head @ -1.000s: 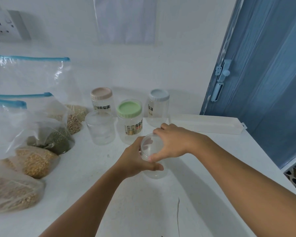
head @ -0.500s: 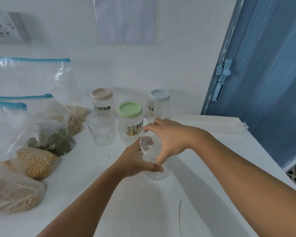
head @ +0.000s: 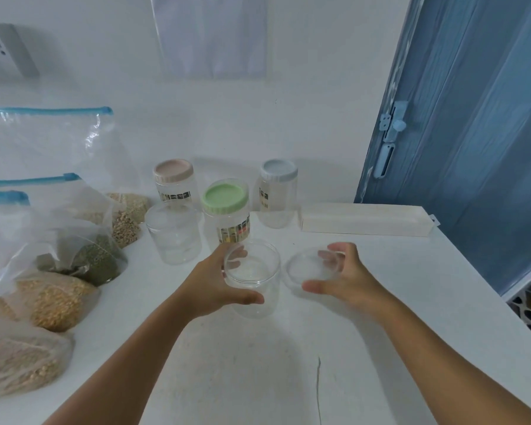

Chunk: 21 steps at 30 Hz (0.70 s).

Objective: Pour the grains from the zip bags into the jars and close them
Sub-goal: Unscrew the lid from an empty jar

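Note:
A clear empty jar (head: 255, 289) stands open on the white table, and my left hand (head: 215, 283) grips its side. My right hand (head: 341, 277) holds the jar's clear lid (head: 307, 268) just to the right of the jar, low over the table. Behind stand a second clear jar (head: 174, 234) with its lid on, a green-lidded jar (head: 226, 210), a beige-lidded jar (head: 173, 182) and a pale blue-lidded jar (head: 278, 194). Several zip bags of grains (head: 52, 299) lie at the left.
A long white box (head: 365, 222) lies at the back right by the blue door (head: 472, 133). The table's right edge (head: 485, 289) drops off below the door. A wall socket (head: 3, 53) sits at the upper left.
My right hand has taken the clear lid off the jar and carried it to the right. My left hand has kept its hold on the jar.

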Motion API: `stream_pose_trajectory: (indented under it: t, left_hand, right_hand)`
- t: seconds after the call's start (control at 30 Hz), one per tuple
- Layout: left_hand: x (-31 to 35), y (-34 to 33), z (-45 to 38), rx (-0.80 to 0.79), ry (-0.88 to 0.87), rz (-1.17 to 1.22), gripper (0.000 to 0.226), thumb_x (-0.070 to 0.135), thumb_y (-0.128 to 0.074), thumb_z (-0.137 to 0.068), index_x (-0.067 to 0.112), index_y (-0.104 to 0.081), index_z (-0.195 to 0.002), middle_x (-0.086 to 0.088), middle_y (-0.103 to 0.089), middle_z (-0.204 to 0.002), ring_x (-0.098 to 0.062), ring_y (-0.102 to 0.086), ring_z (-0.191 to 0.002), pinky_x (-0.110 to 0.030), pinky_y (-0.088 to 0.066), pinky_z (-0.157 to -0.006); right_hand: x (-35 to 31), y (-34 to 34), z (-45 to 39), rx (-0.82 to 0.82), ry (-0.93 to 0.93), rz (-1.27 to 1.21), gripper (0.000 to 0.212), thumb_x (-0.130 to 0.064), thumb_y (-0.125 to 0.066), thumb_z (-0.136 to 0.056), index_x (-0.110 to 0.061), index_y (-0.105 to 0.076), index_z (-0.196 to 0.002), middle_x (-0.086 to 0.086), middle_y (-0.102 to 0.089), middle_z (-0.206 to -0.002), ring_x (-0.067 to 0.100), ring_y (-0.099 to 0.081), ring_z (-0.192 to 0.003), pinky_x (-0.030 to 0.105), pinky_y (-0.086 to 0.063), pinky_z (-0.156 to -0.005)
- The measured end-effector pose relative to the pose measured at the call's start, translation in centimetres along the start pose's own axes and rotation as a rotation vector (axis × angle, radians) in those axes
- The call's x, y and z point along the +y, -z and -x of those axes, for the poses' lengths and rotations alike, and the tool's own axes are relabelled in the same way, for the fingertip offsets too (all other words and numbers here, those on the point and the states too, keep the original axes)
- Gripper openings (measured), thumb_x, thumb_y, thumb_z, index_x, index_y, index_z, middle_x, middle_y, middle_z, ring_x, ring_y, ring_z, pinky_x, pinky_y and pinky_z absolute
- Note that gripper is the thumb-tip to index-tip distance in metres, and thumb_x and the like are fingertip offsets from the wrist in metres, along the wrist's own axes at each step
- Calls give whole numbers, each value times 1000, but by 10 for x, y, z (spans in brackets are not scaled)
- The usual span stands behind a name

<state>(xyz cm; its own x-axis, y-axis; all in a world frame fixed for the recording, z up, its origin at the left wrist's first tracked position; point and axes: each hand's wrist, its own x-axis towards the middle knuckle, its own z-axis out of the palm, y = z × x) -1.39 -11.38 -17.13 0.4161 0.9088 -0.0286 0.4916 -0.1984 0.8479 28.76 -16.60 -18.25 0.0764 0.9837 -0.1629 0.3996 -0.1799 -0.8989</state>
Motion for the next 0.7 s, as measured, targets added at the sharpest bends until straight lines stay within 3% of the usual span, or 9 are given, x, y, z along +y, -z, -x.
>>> stream_pose_trajectory:
  t: [0.13,0.27,0.37,0.53,0.7]
  left_hand:
    - [1,-1,-2,-9,2,8,119,63,-98,-45,51,-35,-145,26,-55,-140,4,-53,-128,-25,-44,-101]
    - [-1,-2,-2,-24,19,20,121,59,-100,-48,47,-34,-149,24,-53,-142,0,-52,-131,-26,-43,-102]
    - [1,-2,-2,-47,37,32,122,50,-102,-53,43,-32,-152,25,-51,-144,-1,-50,-135,-28,-43,-105]
    - [5,0,-3,-120,84,48,122,35,-103,-60,38,-28,-156,22,-47,-149,-3,-44,-140,-32,-41,-113]
    - [12,3,-7,-188,126,39,115,27,-101,-63,43,-28,-150,21,-45,-149,-5,-42,-142,-25,-41,-108]
  right_hand:
    - [15,-6,4,-46,-61,208,107,-50,-99,-59,-38,-25,-135,-8,-40,-144,16,-45,-127,31,-42,-96]
    - [6,-5,7,-90,-1,307,124,-48,-101,-56,-39,-21,-151,-8,-28,-154,16,-32,-140,37,-38,-112]
    - [-16,-10,7,-83,179,232,130,-52,-101,-54,-41,-23,-158,-20,-26,-159,4,-26,-147,32,-30,-120]
    - [-49,-32,-6,-328,216,47,127,-43,-104,-53,-36,-33,-159,-18,-40,-160,-1,-40,-145,26,-35,-121]
    - [-51,-40,-15,-277,229,74,108,-35,-103,-59,-36,-46,-151,-23,-54,-144,-7,-52,-131,26,-43,-117]
